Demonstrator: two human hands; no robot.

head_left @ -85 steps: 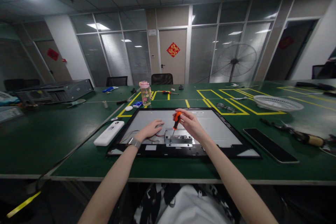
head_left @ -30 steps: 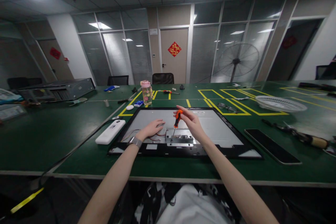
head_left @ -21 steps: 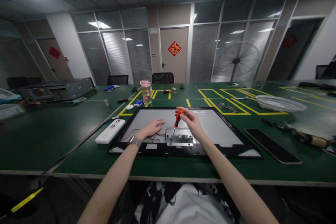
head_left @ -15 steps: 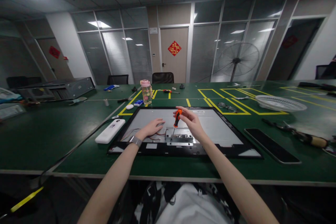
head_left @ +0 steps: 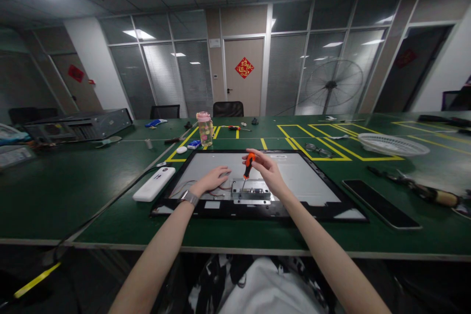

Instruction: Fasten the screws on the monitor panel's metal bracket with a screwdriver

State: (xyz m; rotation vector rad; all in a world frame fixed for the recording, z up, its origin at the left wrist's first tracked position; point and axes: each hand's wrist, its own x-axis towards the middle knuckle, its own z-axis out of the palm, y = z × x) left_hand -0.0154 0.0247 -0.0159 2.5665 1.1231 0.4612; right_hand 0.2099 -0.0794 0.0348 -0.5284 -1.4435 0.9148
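An orange and black screwdriver (head_left: 249,166) is gripped in the fingers of my right hand (head_left: 269,172). It tilts slightly, its shaft pointing down to a metal bracket (head_left: 257,196) with ports and small boards. Whether the tip sits in a screw is too small to tell. The bracket lies on the back of a flat display panel (head_left: 309,176) with a black frame, flat on the table. My left hand (head_left: 213,180) rests on the panel's grey back, fingers stretched out, left of the bracket. Thin wires (head_left: 217,193) run beside it.
A white power bank (head_left: 154,184) lies left of the panel, a dark phone (head_left: 380,203) to the right. Beyond the panel stand a pink-lidded bottle (head_left: 205,129), glasses (head_left: 319,150) and a white basket (head_left: 393,144). A computer case (head_left: 81,125) sits far left on the green table (head_left: 110,225).
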